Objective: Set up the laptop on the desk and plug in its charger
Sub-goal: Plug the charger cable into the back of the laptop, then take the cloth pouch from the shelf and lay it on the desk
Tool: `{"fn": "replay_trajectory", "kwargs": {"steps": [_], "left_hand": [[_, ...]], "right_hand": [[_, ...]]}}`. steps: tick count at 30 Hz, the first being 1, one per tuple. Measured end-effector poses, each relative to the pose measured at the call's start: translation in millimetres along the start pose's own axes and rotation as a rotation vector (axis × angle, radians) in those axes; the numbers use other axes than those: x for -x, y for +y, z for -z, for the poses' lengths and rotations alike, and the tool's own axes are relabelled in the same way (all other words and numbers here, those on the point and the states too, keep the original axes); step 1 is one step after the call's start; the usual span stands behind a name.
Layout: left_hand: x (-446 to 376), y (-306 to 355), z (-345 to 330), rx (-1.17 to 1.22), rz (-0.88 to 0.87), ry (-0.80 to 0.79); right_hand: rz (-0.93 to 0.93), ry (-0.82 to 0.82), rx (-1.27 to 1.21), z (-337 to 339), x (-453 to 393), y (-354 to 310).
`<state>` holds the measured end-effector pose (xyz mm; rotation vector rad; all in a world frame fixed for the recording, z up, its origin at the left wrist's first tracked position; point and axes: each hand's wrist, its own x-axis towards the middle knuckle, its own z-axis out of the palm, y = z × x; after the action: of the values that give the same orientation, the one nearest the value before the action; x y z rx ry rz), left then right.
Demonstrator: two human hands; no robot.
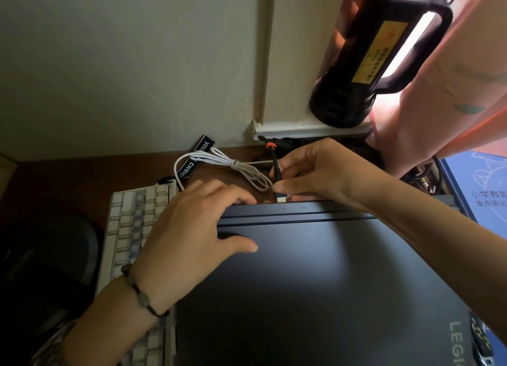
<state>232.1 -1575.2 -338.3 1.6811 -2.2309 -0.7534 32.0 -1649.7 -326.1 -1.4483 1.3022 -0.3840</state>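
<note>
Right hand (315,170) fingers pinch charger plug (280,195) just beyond closed laptop's (315,277) rear edge; left hand (192,228) flat.

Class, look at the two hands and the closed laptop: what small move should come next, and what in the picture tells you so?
Probably ease the charger plug down into the laptop rear edge. The right hand pinches the black cable with the metal tip just above that edge, not yet inserted, while the left hand steadies the closed lid.

head cam | looks forward-down, close (one view only) | over desk (68,179)
</note>
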Motion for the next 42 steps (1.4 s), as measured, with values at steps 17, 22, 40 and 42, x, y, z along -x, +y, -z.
{"fn": "replay_trajectory", "kwargs": {"steps": [17, 22, 40, 42], "left_hand": [[-1.7, -4.7, -4.9, -0.013, -0.021, 0.014], [-0.3, -2.6, -3.4, -0.019, -0.016, 0.035], [31.7, 65.3, 113.7, -0.657, 0.098, -0.059], [47.5, 84.6, 132.1, -0.665, 0.107, -0.017]], "right_hand": [[0.066, -0.008, 0.048, 1.3, 1.7, 10.1], [0.040, -0.009, 0.057, 0.8, -0.5, 8.8], [0.201, 0.538, 1.126, 80.1, 142.6, -50.3], [0.244, 0.554, 1.112, 83.5, 161.1, -70.9]]}}
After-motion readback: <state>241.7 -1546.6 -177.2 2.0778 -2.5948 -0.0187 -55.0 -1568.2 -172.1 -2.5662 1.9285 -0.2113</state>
